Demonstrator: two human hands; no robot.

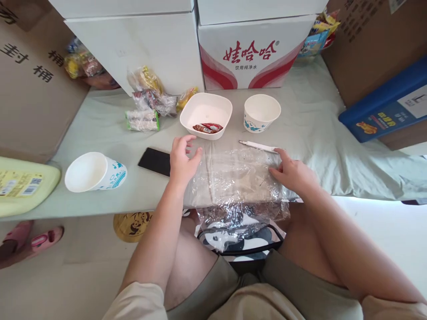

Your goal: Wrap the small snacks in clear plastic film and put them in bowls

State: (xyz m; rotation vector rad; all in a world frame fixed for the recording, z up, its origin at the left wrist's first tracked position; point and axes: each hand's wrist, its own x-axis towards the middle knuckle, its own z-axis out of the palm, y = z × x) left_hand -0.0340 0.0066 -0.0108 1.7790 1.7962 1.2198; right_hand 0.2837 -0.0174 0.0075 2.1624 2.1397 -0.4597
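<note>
A clear plastic bag or sheet (238, 175) lies crinkled on the cloth and hangs over the front edge. My left hand (184, 161) hovers at its left side, fingers curved and apart, holding nothing. On the other side, my right hand (293, 172) rests by the plastic with thumb and index finger apart. Its index fingertip touches the end of a slim white tool (258, 145) with a dark pointed tip, perhaps a craft knife. A white square bowl (203, 109) beyond my left hand holds red and brown wrapped snacks (208, 128). A patterned paper cup (262, 113) stands beyond the tool.
A phone (155, 161) lies left of my left hand. Another paper cup (95, 172) rests on its side near a yellow jug (26, 186). Wrapped snacks (153, 100) and white boxes (250, 58) line the back. A blue box (383, 102) leans at right. Another person's feet (31, 240) show lower left.
</note>
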